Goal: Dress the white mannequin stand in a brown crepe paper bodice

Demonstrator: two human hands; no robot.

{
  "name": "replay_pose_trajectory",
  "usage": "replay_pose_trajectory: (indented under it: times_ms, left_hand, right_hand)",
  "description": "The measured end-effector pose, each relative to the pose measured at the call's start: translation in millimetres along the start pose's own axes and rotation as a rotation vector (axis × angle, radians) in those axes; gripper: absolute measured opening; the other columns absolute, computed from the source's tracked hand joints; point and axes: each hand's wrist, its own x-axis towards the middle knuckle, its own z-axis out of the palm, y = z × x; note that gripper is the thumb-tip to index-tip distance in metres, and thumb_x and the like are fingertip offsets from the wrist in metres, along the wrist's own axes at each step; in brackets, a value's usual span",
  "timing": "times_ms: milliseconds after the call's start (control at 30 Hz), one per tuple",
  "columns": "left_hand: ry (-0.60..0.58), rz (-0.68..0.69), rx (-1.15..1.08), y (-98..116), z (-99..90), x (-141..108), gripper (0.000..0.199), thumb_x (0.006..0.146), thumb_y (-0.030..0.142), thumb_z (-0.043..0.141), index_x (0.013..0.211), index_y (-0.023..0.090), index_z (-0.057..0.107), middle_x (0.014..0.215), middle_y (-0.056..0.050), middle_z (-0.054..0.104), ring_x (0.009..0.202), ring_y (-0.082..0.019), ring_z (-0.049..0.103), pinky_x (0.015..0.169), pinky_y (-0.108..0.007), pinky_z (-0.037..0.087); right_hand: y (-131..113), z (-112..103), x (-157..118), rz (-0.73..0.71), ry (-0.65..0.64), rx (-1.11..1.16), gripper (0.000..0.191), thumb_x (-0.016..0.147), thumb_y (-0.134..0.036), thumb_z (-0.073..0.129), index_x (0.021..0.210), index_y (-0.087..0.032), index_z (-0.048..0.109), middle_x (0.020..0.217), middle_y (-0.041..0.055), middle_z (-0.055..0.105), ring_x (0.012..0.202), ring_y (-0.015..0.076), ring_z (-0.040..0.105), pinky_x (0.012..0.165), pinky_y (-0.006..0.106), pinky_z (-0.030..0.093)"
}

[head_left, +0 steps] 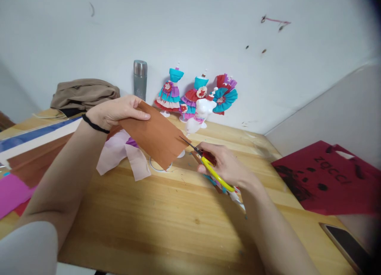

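Note:
My left hand pinches the upper left part of a brown sheet of crepe paper or cloth, thumb on top, and keeps it raised above the table. Yellow-handled scissors are in my right hand, fingers around the handles. Their dark blades meet the sheet's right edge, where a short slit shows. Beneath the sheet lie pale pink strips and a bit of purple material. Behind it stands a small white mannequin, bare at the chest. Part of a round ring peeks out below the sheet.
Three small mannequins in ruffled dresses stand by the wall, beside a grey thermos. Folded brown cloth sits at back left. Coloured sheets lie left; a red bag and phone right. Scraps lie under my right wrist.

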Motion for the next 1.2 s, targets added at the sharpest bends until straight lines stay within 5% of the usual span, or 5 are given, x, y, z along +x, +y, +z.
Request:
replay_pose_trajectory:
  times_ms: [200,600,833,1200]
  left_hand:
    - [-0.008,-0.004,-0.041,1.2,-0.6,-1.9,0.026,0.061,0.026,0.081,0.082,0.012,0.077,0.08,-0.005,0.077,0.073,-0.023,0.073,0.071,-0.03,0.057]
    - [0.02,-0.022,-0.01,2.0,0.2,-0.7,0.025,0.06,0.025,0.078,0.081,0.012,0.077,0.081,-0.004,0.076,0.088,-0.03,0.074,0.079,-0.036,0.057]
    - [-0.02,-0.017,0.031,-0.7,-5.2,-1.1,0.04,0.064,0.032,0.08,0.098,0.011,0.075,0.087,-0.001,0.077,0.093,-0.027,0.073,0.085,-0.037,0.055]
    - [-0.06,-0.005,-0.048,-1.8,-4.1,-0.3,0.034,0.065,0.03,0.084,0.092,0.011,0.076,0.086,-0.004,0.078,0.079,-0.022,0.073,0.079,-0.032,0.057]
  right_hand:
    - [2.0,-1.3,0.6,0.014,-0.012,0.005,0.045,0.083,-0.066,0.054,0.075,-0.025,0.04,0.065,-0.0021,0.042,0.06,0.0165,0.037,0.057,0.03,0.028]
    - [1.5,-1.3,-1.2,0.034,-0.053,-0.005,0.038,0.083,-0.059,0.054,0.077,-0.024,0.041,0.068,-0.0006,0.045,0.061,0.0166,0.039,0.058,0.031,0.03]
    - [5.7,1.7,-0.5,0.026,-0.033,0.007,0.039,0.082,-0.06,0.057,0.077,-0.024,0.042,0.068,0.0011,0.048,0.06,0.0177,0.04,0.056,0.032,0.029]
    - [7.1,4.3,1.6,0.027,-0.023,0.052,0.044,0.08,-0.065,0.058,0.076,-0.024,0.042,0.066,-0.0001,0.044,0.059,0.0172,0.037,0.056,0.032,0.027]
